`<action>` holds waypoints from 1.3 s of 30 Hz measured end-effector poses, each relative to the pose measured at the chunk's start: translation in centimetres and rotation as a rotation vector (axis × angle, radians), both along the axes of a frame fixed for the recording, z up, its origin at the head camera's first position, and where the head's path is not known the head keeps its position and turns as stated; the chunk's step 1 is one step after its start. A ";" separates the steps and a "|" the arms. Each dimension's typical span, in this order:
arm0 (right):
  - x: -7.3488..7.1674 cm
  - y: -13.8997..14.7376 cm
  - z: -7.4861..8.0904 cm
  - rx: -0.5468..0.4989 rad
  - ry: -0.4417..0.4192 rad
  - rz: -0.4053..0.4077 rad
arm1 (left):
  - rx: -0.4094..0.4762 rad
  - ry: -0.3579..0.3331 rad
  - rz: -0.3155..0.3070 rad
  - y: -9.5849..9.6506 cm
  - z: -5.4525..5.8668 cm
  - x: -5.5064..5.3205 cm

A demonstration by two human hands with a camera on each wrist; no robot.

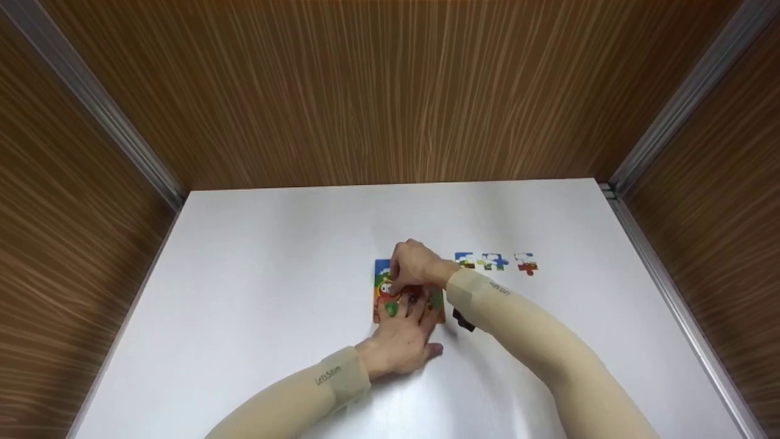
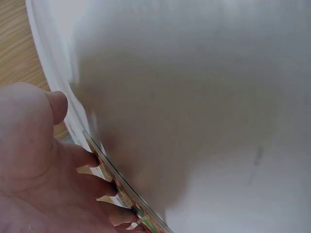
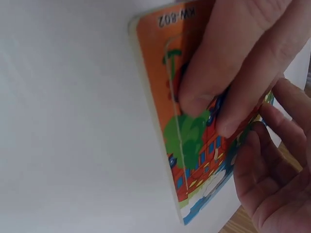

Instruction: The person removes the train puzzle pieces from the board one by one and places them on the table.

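A colourful jigsaw board (image 1: 381,268) lies on the white table, with "KW-802" printed on its orange border in the right wrist view. My left hand (image 1: 401,341) rests on its near part, fingers spread and straight, thumb out to the side. Two of those fingers (image 3: 218,63) press on the picture in the right wrist view. Bent over the far part of the board is my right hand (image 1: 417,263), curled, its fingertips down at the picture. Anything between these fingertips is hidden, so I cannot tell whether they pinch a piece. From the left wrist, the board (image 2: 129,189) shows edge-on.
Three loose jigsaw pieces lie in a row right of the board: one partly behind my right wrist (image 1: 464,258), a middle piece (image 1: 493,261) and a far-right piece (image 1: 526,263). A dark object (image 1: 464,321) shows under my right forearm. Wood-grain panels (image 1: 390,91) surround the table.
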State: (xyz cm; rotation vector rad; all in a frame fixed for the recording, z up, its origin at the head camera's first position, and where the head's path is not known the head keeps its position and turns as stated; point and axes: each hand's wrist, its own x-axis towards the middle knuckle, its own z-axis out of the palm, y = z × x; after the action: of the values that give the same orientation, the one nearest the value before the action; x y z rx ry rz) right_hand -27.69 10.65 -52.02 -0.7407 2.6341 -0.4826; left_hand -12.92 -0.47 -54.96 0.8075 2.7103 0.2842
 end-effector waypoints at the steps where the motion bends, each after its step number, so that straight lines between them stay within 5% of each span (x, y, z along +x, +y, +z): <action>1: 0.0 -0.1 0.0 0.004 0.003 0.008 | 0.001 0.002 0.001 0.0 0.0 0.0; 10: 0.0 -0.4 -0.1 0.012 -0.043 -0.040 | -0.006 0.007 -0.006 -0.1 -0.2 0.0; 25: -0.6 0.9 -0.5 -0.392 -0.231 -0.103 | -0.059 0.008 -0.020 0.2 -0.4 -0.3; 39: -0.9 4.6 1.9 -0.511 -0.251 -0.143 | -0.047 0.008 0.000 -0.8 0.3 -0.8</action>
State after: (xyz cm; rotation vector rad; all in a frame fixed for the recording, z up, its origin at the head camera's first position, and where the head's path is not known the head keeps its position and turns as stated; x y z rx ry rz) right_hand -28.60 15.28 -50.08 -0.5832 2.3506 -1.2335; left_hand -13.68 -1.26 -54.65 0.7978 2.7135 0.2172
